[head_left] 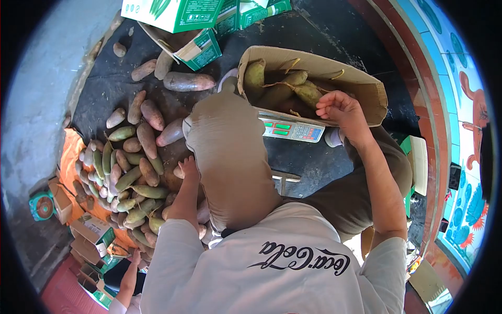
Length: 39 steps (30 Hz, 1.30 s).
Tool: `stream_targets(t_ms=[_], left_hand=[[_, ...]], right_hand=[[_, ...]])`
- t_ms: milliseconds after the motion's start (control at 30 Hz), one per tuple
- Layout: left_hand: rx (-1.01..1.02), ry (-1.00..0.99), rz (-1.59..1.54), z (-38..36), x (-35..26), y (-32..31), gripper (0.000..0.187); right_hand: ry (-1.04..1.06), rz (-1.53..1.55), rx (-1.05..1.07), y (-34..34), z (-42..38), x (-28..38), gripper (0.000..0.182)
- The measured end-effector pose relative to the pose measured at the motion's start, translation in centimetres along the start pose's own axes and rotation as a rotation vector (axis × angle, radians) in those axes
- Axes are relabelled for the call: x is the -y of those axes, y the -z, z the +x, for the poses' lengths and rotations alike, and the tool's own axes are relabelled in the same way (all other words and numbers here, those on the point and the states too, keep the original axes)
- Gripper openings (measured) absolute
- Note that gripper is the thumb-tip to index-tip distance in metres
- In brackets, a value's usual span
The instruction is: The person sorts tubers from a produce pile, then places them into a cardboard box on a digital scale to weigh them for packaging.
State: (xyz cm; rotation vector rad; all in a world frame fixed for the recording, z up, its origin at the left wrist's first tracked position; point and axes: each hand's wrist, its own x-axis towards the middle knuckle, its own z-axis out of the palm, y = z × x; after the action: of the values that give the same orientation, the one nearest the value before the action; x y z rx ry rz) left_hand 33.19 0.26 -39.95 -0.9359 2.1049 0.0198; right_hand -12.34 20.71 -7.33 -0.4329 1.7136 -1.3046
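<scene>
An open cardboard box (366, 111) rests on a digital scale (293, 130) with lit green displays. Several green, elongated vegetables (308, 94) lie inside it, some with stems. My right hand (337, 107) is at the box's near right edge, fingers curled together beside a green vegetable; whether they hold anything is too small to tell. My left hand (188, 167) is beside my knee, at the edge of a large pile of reddish and green vegetables (148, 171). Its fingers reach over a reddish one, and the palm is hidden.
Green and white cartons (196, 15) stand at the top. Loose reddish vegetables (188, 81) lie on the dark floor sheet. At lower left are more cartons (93, 230), a green round device (42, 205) and another person's arm. A painted wall is at the right.
</scene>
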Motion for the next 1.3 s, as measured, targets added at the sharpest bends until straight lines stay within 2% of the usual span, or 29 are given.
stream_targets(t_ms=[133,400,600,667,733,833,933,1033,1133,1300], left_hand=[[-0.063,0.042,0.062,1.6,-0.1,-4.7,0.037],[-0.078,0.211,-0.432,2.9,1.9,-10.9,0.026],[-0.184,0.345,-0.92,2.4,5.1,-8.6,0.036],[-0.285,0.375,-1.129,1.8,5.8,-6.7,0.044],[-0.45,0.389,-1.387,0.6,5.6,-4.2,0.055],[-0.366,0.475,-1.757,-7.2,4.8,12.2,0.064],[-0.565,0.396,-1.854,-7.7,7.1,16.6,0.062],[-0.807,0.178,-1.986,-10.4,8.5,23.9,0.057],[-0.957,0.068,-1.966,-14.9,7.8,32.9,0.049],[-0.984,-0.359,-1.929,-17.0,5.9,41.2,0.057]], right_hand=[[-0.016,0.016,-0.001,0.0,-0.2,0.2,0.017],[-0.053,0.073,-0.001,0.0,-0.3,0.5,0.015],[-0.084,0.162,-0.029,-0.1,-0.8,2.1,0.016],[-0.094,0.191,-0.031,0.1,-0.9,2.3,0.017],[-0.067,0.229,-0.016,0.2,-1.1,2.4,0.017],[0.001,0.235,-0.007,0.2,-1.1,2.2,0.018],[0.079,0.227,-0.01,0.3,-1.3,2.1,0.018],[0.146,0.261,-0.019,0.6,-1.5,2.3,0.017],[0.213,0.299,-0.047,1.0,-1.7,2.5,0.016],[0.314,0.358,-0.097,1.6,-2.5,3.3,0.014]])
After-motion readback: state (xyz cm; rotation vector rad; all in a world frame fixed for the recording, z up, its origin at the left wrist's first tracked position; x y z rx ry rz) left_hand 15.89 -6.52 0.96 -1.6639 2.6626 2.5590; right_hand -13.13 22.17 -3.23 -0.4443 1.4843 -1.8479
